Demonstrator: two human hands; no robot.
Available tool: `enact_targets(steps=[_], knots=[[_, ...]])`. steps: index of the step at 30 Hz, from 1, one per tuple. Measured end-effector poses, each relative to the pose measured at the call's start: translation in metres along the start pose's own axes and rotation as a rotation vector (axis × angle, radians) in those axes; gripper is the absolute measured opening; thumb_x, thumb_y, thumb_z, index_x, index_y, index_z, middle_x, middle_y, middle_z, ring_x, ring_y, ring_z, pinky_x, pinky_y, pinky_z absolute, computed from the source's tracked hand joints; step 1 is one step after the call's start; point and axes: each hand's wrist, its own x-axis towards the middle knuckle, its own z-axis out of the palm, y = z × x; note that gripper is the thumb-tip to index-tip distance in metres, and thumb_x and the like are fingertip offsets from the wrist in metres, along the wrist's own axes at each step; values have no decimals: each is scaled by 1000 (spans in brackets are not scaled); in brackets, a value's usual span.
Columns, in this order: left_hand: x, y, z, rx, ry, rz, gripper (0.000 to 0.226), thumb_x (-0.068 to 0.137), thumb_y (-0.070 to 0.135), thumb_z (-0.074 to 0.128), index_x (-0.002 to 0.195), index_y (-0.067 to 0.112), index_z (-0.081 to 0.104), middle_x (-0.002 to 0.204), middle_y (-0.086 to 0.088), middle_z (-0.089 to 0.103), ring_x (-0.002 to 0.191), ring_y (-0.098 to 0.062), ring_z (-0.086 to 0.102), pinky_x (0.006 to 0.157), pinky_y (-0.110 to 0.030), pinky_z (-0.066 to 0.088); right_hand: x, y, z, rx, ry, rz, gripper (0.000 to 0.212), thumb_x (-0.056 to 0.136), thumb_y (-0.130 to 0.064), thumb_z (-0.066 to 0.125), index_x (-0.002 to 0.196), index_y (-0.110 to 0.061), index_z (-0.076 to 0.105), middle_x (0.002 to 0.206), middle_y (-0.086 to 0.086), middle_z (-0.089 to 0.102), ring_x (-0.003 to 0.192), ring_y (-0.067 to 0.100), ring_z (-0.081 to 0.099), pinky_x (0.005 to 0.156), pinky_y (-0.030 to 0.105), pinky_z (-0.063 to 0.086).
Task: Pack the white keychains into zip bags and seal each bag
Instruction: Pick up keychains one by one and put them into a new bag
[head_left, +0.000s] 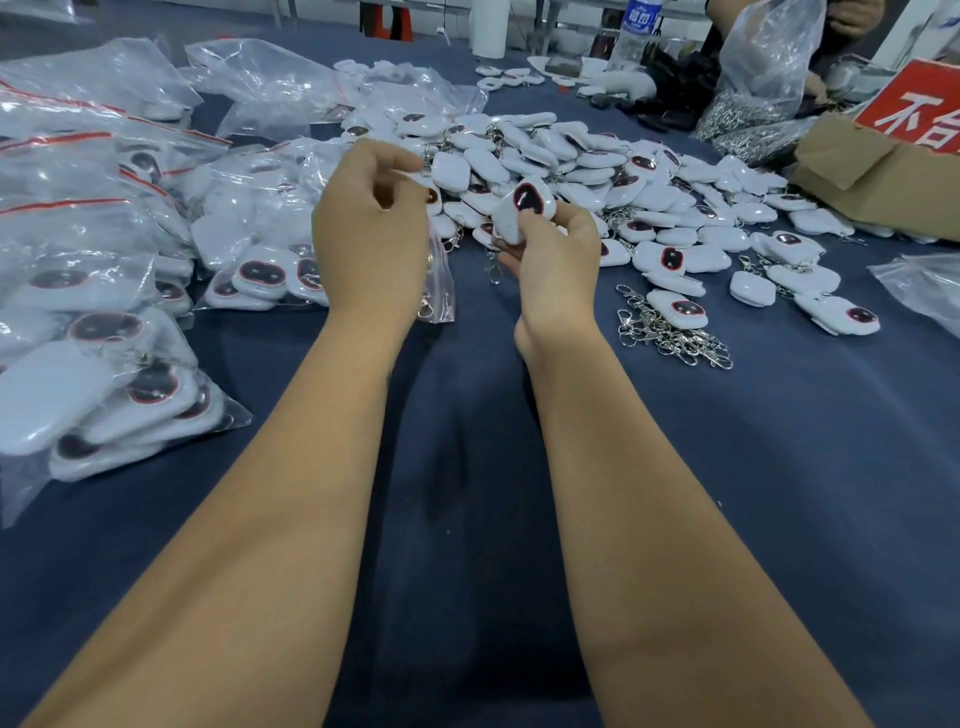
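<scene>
My right hand (558, 260) grips a white keychain (524, 210) with a dark red-rimmed oval face, its metal clasp dangling below. My left hand (366, 228) pinches the top of a small clear zip bag (439, 283), which hangs down beside the wrist with a clasp inside. Keychain and bag mouth are a short gap apart. Behind both hands a big heap of loose white keychains (623, 176) spreads over the dark blue cloth (467, 467).
Filled zip bags (93, 322) with red seal strips are piled at the left. Loose metal clasps (670, 327) lie right of my right hand. A cardboard box (878, 171) with a red sign, a water bottle (636, 31) and another person's hands with a clear bag are at the back right.
</scene>
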Motion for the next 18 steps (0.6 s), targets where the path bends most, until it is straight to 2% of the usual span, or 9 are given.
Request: enact_targets(steps=[2,3,5,6,9,13,15,17,18], knots=[[3,-10,-1,429,-25,82,21,88,24,53,104,27,66,97,10,63,113,-20,53,94,-35,41,-1,0,3,79,-58,45,22,92,3,48,111,-8,50,107,19,64,67,16,63,74,25,57],[4,-15,0,624,-79,88,29,88,33,55,114,25,65,109,6,63,122,-26,45,99,-38,35,-2,0,4,129,-86,56,22,92,5,47,111,-7,49,109,22,62,65,16,65,76,28,59],[1,-22,2,889,-193,91,50,83,48,60,125,20,60,126,-6,57,128,-31,36,101,-40,27,-4,-1,6,195,-128,57,22,92,9,45,109,-5,48,103,22,59,65,19,66,78,30,60],[-1,-24,3,947,-214,104,54,81,49,62,126,18,60,128,-10,55,127,-32,35,100,-40,26,-4,-1,7,200,-138,55,22,91,9,44,108,-5,48,101,21,58,69,23,66,80,33,60],[1,-23,2,953,-176,116,42,83,39,61,119,17,66,124,-12,58,122,-35,42,99,-40,29,-6,-2,7,223,-165,65,23,92,10,44,109,-6,46,99,22,58,81,31,65,85,39,60],[3,-19,1,764,-93,64,31,88,32,54,111,18,69,116,-7,67,117,-35,48,97,-39,33,-12,-4,9,319,-240,99,26,93,12,42,109,-8,42,88,18,61,79,30,68,79,40,61],[3,-19,0,717,-56,62,29,89,29,51,109,17,69,115,-8,66,118,-34,48,96,-40,34,-14,-3,10,307,-272,110,28,94,11,42,111,-10,39,98,22,61,80,30,69,81,40,60],[4,-17,-2,659,-9,69,27,90,28,50,104,16,69,113,-8,65,119,-32,46,94,-40,37,-15,1,12,193,-284,103,28,95,9,45,114,-11,38,115,27,60,81,29,68,81,37,59],[3,-16,-3,609,12,67,24,90,27,49,100,16,68,111,-6,64,119,-31,45,93,-40,38,-16,2,14,105,-287,84,27,95,7,47,113,-10,38,115,25,61,81,27,67,79,35,59]])
